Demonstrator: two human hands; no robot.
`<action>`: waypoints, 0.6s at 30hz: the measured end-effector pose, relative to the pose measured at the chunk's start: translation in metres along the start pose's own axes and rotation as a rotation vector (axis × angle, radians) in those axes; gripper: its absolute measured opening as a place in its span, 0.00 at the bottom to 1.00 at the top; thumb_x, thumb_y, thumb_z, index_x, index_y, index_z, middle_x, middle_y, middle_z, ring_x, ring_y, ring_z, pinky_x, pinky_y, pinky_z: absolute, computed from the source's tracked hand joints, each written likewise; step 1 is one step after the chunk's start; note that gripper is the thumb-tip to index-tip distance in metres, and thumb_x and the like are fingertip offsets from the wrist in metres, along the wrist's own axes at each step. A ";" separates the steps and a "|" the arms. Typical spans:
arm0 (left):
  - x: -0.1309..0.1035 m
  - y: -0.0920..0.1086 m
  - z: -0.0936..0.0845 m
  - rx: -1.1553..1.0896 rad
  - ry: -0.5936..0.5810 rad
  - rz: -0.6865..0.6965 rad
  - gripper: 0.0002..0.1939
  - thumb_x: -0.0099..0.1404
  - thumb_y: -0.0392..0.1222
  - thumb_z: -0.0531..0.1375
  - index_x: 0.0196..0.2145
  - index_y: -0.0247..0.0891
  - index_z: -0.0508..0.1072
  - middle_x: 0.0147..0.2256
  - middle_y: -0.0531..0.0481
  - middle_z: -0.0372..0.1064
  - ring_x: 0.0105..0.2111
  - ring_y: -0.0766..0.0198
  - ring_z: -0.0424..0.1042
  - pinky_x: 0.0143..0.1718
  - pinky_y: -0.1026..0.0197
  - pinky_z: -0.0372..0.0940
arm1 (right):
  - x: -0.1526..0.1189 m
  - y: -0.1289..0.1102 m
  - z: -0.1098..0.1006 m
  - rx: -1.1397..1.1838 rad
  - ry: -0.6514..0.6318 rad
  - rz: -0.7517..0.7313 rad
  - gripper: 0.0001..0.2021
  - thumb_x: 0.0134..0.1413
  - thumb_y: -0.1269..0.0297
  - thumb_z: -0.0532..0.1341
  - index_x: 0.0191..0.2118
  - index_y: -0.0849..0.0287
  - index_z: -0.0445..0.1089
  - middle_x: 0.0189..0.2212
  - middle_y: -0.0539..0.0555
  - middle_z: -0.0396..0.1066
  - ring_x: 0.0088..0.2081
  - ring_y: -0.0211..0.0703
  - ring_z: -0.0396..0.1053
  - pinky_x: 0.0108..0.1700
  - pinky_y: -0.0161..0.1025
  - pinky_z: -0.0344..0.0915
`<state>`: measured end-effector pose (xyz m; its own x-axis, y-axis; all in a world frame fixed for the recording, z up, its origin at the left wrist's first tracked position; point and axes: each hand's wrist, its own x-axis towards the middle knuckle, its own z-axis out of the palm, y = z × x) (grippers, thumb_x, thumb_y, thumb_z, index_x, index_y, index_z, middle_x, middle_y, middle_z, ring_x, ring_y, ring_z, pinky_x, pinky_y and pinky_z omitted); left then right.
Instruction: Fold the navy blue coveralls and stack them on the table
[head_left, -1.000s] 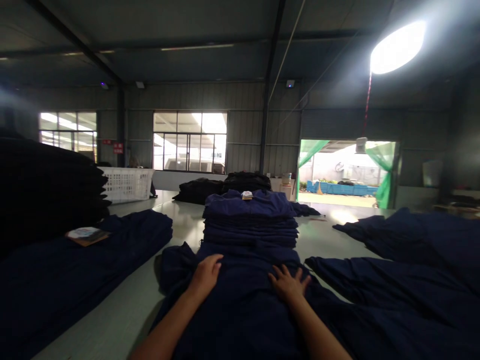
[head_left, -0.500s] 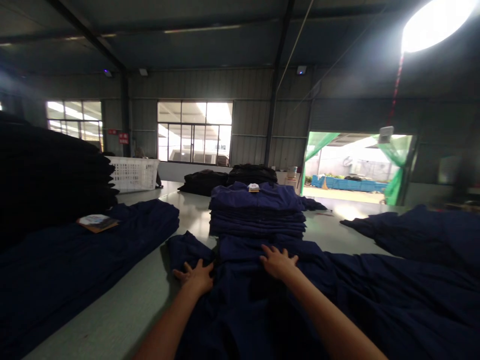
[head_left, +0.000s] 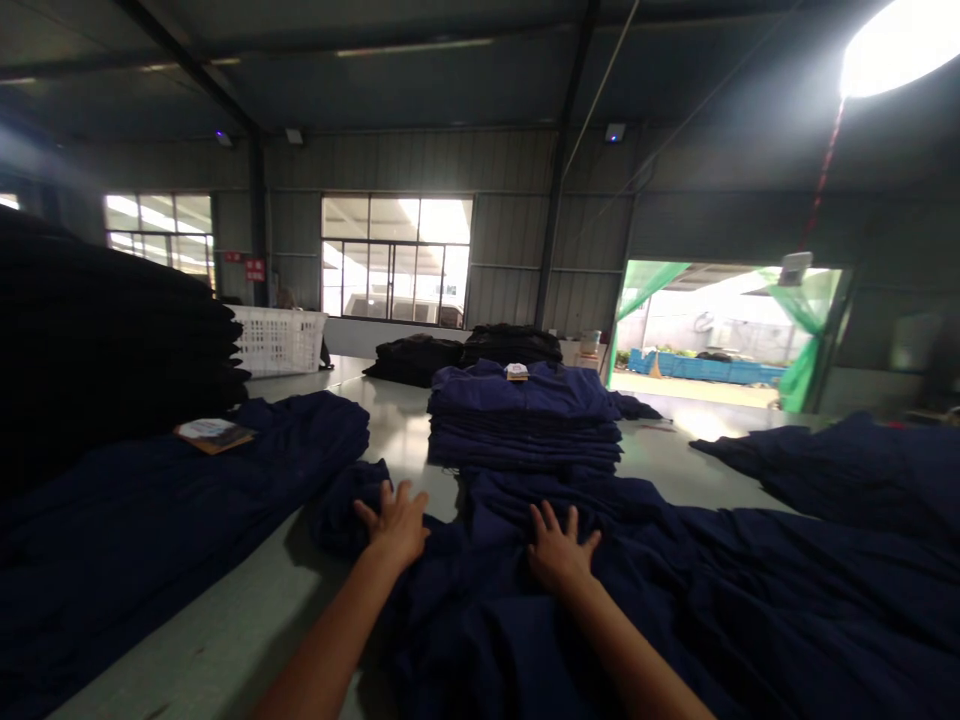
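Observation:
A dark blue garment [head_left: 510,620] lies spread and wrinkled on the pale table in front of me. My left hand [head_left: 397,527] rests with fingers spread on its left part, near a bunched piece that looks like a sleeve [head_left: 341,510]. On the middle of the cloth, my right hand [head_left: 561,550] lies flat, its fingers apart. Just beyond the garment stands a stack of folded blue garments [head_left: 525,420], with a white and tan tag [head_left: 517,372] on top.
At left, a folded blue garment with a tag [head_left: 215,434] lies beside a tall black stack [head_left: 97,340]. A white plastic basket [head_left: 281,340] stands behind. Black folded clothes [head_left: 416,360] sit at the back. More blue cloth [head_left: 847,465] lies at right on the table [head_left: 225,620].
My left hand has moved slightly up and to the right, and the sleeve-like piece has shifted left. My right hand sits a little lower. The cloth has wrinkled more, and the view has shifted slightly.

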<state>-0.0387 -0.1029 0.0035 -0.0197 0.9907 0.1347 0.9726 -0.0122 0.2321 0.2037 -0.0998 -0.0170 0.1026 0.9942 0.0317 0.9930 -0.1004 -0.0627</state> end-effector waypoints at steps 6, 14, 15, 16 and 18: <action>-0.011 0.017 0.002 0.075 -0.147 0.110 0.17 0.59 0.41 0.53 0.45 0.48 0.72 0.51 0.44 0.65 0.55 0.49 0.58 0.56 0.36 0.42 | -0.018 -0.025 0.000 0.071 -0.052 -0.281 0.27 0.57 0.45 0.43 0.62 0.36 0.43 0.65 0.46 0.40 0.64 0.62 0.31 0.55 0.72 0.33; -0.005 -0.004 -0.016 0.135 -0.052 -0.099 0.28 0.52 0.27 0.51 0.50 0.42 0.68 0.54 0.40 0.61 0.56 0.45 0.56 0.52 0.34 0.48 | -0.032 -0.034 -0.018 0.124 0.045 -0.400 0.23 0.57 0.51 0.46 0.57 0.46 0.60 0.55 0.57 0.62 0.57 0.57 0.54 0.57 0.65 0.40; -0.006 0.000 -0.015 0.080 -0.058 0.020 0.32 0.51 0.25 0.50 0.52 0.48 0.65 0.56 0.45 0.60 0.57 0.49 0.55 0.53 0.36 0.49 | -0.034 -0.036 -0.015 0.129 -0.023 -0.427 0.24 0.56 0.48 0.47 0.58 0.43 0.58 0.57 0.55 0.59 0.59 0.60 0.51 0.56 0.68 0.38; -0.006 0.004 -0.013 0.009 -0.083 0.140 0.35 0.51 0.25 0.50 0.54 0.53 0.63 0.56 0.50 0.60 0.57 0.53 0.56 0.54 0.39 0.50 | -0.035 -0.038 -0.012 0.128 -0.094 -0.452 0.26 0.55 0.46 0.47 0.59 0.40 0.54 0.61 0.53 0.53 0.61 0.64 0.45 0.55 0.71 0.35; -0.006 0.009 -0.009 -0.115 -0.157 0.278 0.35 0.51 0.27 0.51 0.53 0.58 0.63 0.54 0.55 0.64 0.54 0.58 0.61 0.55 0.48 0.54 | -0.039 -0.040 -0.009 0.124 -0.212 -0.509 0.29 0.54 0.42 0.46 0.62 0.36 0.45 0.65 0.48 0.38 0.64 0.67 0.30 0.53 0.75 0.28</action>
<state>-0.0323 -0.1100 0.0134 0.2878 0.9558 0.0598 0.9030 -0.2916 0.3155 0.1610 -0.1349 -0.0072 -0.4139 0.9034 -0.1119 0.8985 0.3858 -0.2093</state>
